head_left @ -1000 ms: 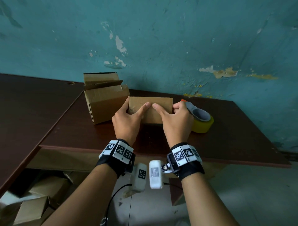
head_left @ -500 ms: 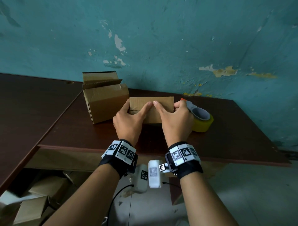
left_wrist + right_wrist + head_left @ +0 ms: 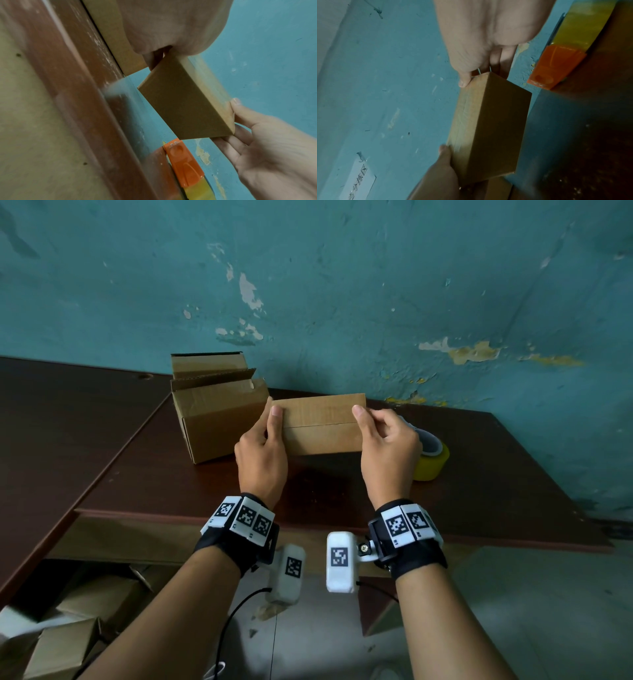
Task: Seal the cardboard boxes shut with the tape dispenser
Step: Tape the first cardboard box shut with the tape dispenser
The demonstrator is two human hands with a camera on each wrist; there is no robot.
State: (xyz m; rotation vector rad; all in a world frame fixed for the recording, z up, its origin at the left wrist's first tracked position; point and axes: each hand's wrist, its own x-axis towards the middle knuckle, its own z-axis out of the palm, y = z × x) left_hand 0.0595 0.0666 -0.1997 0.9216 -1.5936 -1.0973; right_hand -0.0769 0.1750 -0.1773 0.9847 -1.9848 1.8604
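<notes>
1. The small cardboard box [image 3: 322, 424] is held between both hands above the dark brown counter [image 3: 479, 474], in front of the teal wall [image 3: 342, 285]. In the left wrist view its lower edge is clear of the counter.
2. The left hand [image 3: 262, 455] grips the box's left end: the thumb lies along the top near the corner, and the other fingers are curled behind the end, mostly hidden.
3. The right hand [image 3: 388, 450] grips the right end in the same way, thumb tip on the top corner and fingers wrapped round the far side.
4. A shiny strip of tape runs along the closed top seam, seen best in the right wrist view [image 3: 462, 115].
5. The tape dispenser [image 3: 430, 455], a yellow roll with an orange cutter, rests on the counter just right of the right hand and touches neither hand.
6. A larger cardboard box [image 3: 219, 412] with its flaps standing open sits on the counter just left of the held box.
7. More boxes [image 3: 61, 642] lie on the floor under the counter, at lower left.
8. A white paper label [image 3: 359, 181] with printed characters is stuck on the wall.
</notes>
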